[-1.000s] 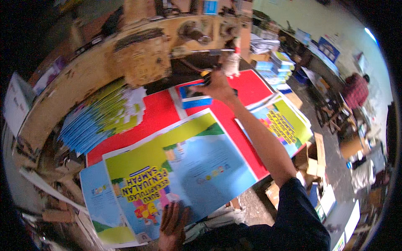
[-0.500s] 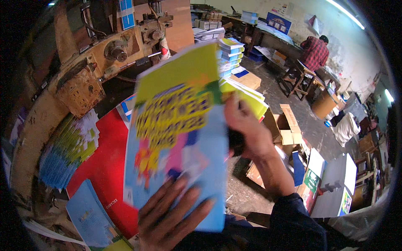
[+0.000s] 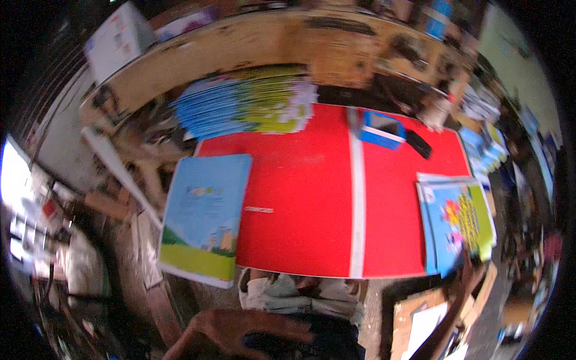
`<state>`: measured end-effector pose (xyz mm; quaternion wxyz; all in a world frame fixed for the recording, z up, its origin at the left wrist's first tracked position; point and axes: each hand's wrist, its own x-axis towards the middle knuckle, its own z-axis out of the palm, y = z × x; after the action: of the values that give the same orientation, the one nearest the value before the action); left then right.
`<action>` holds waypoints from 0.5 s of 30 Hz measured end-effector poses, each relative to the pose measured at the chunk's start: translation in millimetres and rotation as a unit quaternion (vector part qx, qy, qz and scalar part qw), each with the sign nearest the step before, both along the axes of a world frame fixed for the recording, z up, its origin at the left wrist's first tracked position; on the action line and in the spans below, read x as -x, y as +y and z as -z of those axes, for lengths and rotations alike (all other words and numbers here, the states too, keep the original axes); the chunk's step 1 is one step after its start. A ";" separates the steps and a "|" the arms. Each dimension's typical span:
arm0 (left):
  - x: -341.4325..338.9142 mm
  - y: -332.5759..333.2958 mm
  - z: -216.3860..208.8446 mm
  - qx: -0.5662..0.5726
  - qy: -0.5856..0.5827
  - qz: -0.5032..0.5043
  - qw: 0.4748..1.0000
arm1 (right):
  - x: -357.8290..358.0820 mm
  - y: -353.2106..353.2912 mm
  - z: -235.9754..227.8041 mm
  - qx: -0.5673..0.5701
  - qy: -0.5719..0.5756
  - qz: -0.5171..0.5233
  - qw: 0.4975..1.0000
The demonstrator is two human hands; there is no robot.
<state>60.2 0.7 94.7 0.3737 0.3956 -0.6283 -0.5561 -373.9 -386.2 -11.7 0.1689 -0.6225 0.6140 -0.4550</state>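
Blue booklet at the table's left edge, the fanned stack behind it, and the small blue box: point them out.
Blue booklet [image 3: 206, 217], head view, cover's middle.
Fanned stack [image 3: 247, 109], head view, top sheets.
Small blue box [image 3: 382, 129], head view, its top face.

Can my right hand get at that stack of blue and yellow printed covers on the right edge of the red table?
Probably yes: the right hand is already at the near corner of the stack of blue and yellow printed covers, with nothing lying between them on the red table.

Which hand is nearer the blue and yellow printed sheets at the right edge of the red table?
Right. The right hand reaches up to the printed sheets, at their lower edge; the left hand is low and far left.
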 end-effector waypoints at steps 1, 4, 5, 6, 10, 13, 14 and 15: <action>-3.9 16.5 10.8 -0.026 0.020 -0.014 0.999 | 14.4 -3.0 6.4 -0.032 -0.004 0.030 0.999; -10.4 64.0 22.5 -0.118 0.015 -0.115 0.986 | -28.5 22.5 -23.4 0.023 0.000 0.019 1.000; -6.6 83.6 15.1 -0.140 0.001 -0.166 0.976 | -44.8 22.9 -24.9 0.049 0.032 0.021 0.998; -4.8 92.1 18.5 -0.154 -0.008 -0.202 0.967 | -66.4 36.0 -37.9 0.057 -0.029 0.032 0.997; -8.4 112.6 27.1 -0.158 -0.060 -0.320 0.932 | -92.0 55.3 8.6 -0.013 -0.058 -0.141 0.988; -21.9 123.7 29.8 -0.135 -0.125 -0.411 0.893 | -211.8 150.6 9.4 -0.267 -0.212 -0.414 0.844; -29.9 131.3 30.3 -0.120 -0.152 -0.451 0.871 | -246.9 179.3 14.8 -0.325 -0.251 -0.489 0.769; -41.5 136.6 36.5 -0.093 -0.187 -0.485 0.849 | -279.4 211.9 -17.5 -0.430 -0.362 -0.457 0.690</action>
<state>101.7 137.3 58.2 0.4330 0.7791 -0.3598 -0.2758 -94.5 -174.3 5.9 0.8141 -0.4726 0.2733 -0.1980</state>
